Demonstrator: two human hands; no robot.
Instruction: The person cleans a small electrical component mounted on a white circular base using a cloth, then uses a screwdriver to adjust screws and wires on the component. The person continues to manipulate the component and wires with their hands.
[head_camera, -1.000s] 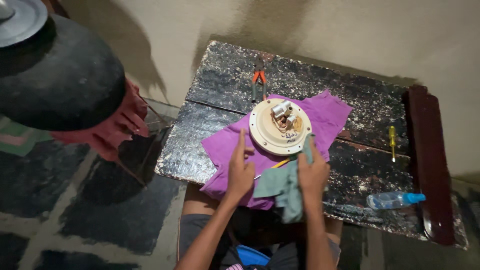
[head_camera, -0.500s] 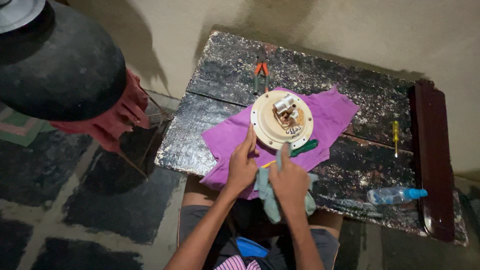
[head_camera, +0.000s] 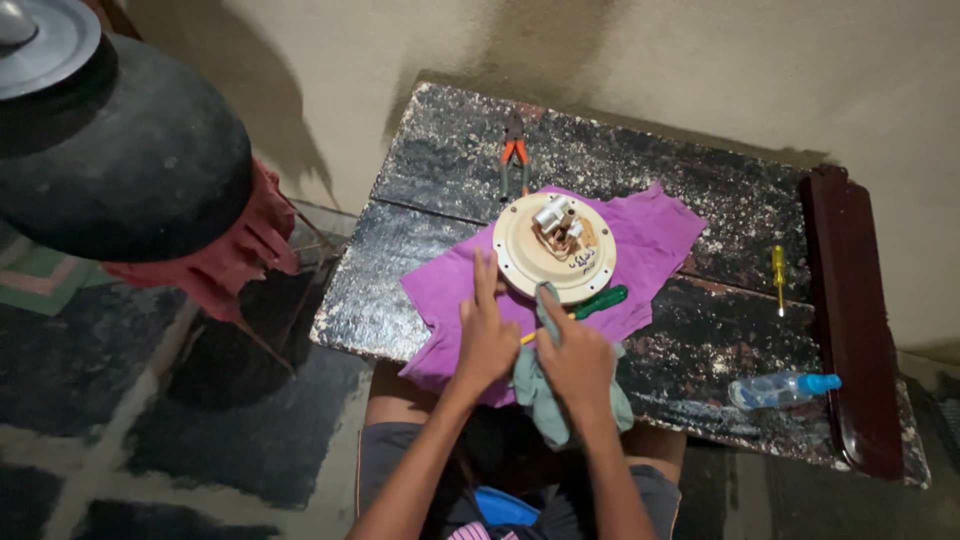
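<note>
Right hand (head_camera: 577, 362) grips a grey-green rag (head_camera: 545, 395) just below the cream disc (head_camera: 553, 249); left hand (head_camera: 486, 340) rests flat beside.

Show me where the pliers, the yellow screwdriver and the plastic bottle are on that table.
orange-handled pliers (head_camera: 514, 160): head view, on the handles just below the pivot.
yellow screwdriver (head_camera: 778, 268): head view, on the yellow handle.
plastic bottle (head_camera: 775, 390): head view, on the clear body, left of the blue cap.
</note>
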